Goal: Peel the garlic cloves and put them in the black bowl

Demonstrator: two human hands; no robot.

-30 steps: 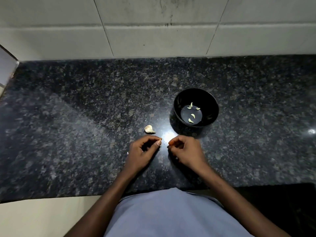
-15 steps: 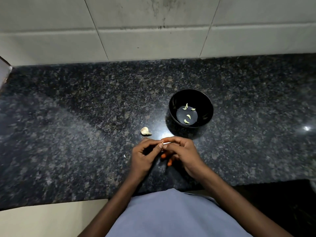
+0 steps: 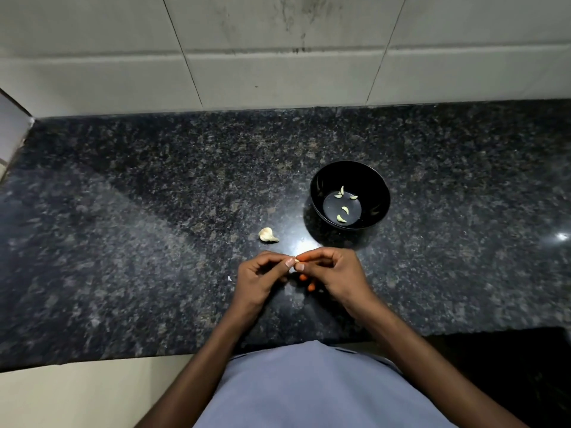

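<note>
Both hands meet just in front of the black bowl (image 3: 349, 177), over the dark speckled worktop (image 3: 129, 211). The left hand (image 3: 259, 281) and the right hand (image 3: 335, 274) have their fingers curled, thumb and forefinger tips pressed together around a small garlic clove (image 3: 296, 261), pinching it between them; little of the clove shows. The bowl holds five peeled cloves (image 3: 341, 218) on its bottom. Left of the bowl and slightly nearer the person, a larger piece of garlic (image 3: 267, 235) lies on the worktop, apart from the hands.
</note>
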